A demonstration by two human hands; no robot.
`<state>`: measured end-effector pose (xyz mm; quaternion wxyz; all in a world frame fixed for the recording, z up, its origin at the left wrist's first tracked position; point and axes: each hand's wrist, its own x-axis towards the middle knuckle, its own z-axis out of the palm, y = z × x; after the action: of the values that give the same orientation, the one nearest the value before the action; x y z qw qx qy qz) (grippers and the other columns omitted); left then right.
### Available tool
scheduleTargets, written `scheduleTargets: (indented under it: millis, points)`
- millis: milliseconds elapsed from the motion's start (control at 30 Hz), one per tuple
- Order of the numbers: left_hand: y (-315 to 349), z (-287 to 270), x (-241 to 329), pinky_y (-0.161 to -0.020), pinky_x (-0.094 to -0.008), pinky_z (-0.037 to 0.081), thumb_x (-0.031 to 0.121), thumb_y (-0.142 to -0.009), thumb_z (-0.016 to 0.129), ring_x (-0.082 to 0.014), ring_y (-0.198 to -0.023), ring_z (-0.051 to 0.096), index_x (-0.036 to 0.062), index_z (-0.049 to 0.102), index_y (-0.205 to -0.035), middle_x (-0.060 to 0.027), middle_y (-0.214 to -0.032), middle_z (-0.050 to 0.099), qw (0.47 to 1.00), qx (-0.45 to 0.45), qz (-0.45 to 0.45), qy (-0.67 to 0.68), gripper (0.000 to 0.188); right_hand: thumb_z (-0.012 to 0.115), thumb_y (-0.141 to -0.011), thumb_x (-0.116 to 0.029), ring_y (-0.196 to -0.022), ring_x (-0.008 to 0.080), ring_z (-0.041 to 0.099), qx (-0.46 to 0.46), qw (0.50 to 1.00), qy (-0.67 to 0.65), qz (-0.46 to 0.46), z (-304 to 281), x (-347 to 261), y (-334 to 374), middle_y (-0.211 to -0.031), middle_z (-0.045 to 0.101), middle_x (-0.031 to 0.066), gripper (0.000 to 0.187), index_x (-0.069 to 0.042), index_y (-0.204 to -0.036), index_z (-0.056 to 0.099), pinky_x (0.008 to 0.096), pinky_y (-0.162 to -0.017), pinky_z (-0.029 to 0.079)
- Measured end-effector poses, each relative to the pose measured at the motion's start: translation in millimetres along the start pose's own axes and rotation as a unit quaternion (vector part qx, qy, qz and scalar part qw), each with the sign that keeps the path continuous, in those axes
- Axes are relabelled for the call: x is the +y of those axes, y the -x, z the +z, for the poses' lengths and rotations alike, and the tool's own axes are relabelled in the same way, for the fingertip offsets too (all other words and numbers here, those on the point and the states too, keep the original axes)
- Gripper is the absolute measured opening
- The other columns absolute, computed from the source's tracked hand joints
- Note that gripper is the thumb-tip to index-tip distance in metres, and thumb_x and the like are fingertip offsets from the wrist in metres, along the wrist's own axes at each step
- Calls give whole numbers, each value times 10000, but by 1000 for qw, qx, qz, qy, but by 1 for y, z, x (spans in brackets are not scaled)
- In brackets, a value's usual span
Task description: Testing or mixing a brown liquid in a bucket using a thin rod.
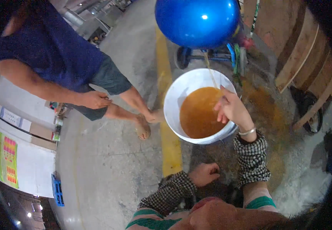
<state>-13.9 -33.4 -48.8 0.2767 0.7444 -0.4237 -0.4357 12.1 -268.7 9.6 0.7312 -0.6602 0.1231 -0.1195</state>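
Note:
A white bucket (172, 109) holds cloudy amber-brown liquid (201, 113). Into it runs a thin stream (212, 74) from beneath a shiny blue rounded tank (198, 23). My right hand (233, 109) reaches over the bucket's right rim, close to the stream. Its thumb and bent fingers are apart, and I see nothing held between them. Below the bucket, nearer to me, my left hand (204, 174) is loosely curled with no object visible in it. Checked sleeve covers end at both wrists, and a bangle (247, 132) circles the right one.
A person in a dark blue top (55, 50) stands barefoot at the left, one foot near the bucket. The tank rests on a wheeled blue frame (202, 57). Curved wooden boards (298, 57) lean at the right. A yellow line (170, 149) crosses the concrete floor, which has orange-brown stains.

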Motion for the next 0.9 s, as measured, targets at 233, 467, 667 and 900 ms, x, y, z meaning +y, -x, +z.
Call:
scheduleTargets:
  millis: [233, 467, 667, 900]
  points:
    - [-1, -7, -2, -618, -357, 465, 208, -757, 627, -259, -672, 594, 27, 545, -928, -157, -732, 593, 1000, 1, -19, -21, 262, 306, -854, -62, -427, 142, 519, 35, 999, -21, 7, 3, -3, -7, -734, 533, 115, 495, 59, -1318, 183, 222, -369, 420]
    - [0, -4, 2, -580, -395, 447, 185, -735, 621, -328, -647, 572, 3, 534, -887, -176, -673, 569, 1000, 23, -3, 14, 253, 308, -870, -55, -443, 127, 525, 54, 998, 9, 28, 3, -7, -2, -729, 567, 114, 460, 59, -1307, 225, 220, -368, 416]
    - [6, -9, -1, -616, -362, 465, 201, -768, 611, -275, -656, 587, 31, 539, -921, -153, -726, 590, 999, 2, -38, -2, 240, 332, -853, -29, -405, 85, 465, 112, 991, -41, -59, 8, -12, -6, -748, 585, 97, 455, 54, -1295, 266, 200, -362, 368]
    - [7, -5, 15, -591, -389, 452, 207, -740, 616, -320, -673, 583, 11, 530, -878, -178, -714, 579, 999, 35, 3, -19, 255, 340, -860, -9, -438, 21, 397, 192, 961, -84, -181, 9, -13, -7, -752, 605, 23, 444, -40, -1303, 329, 176, -388, 335]
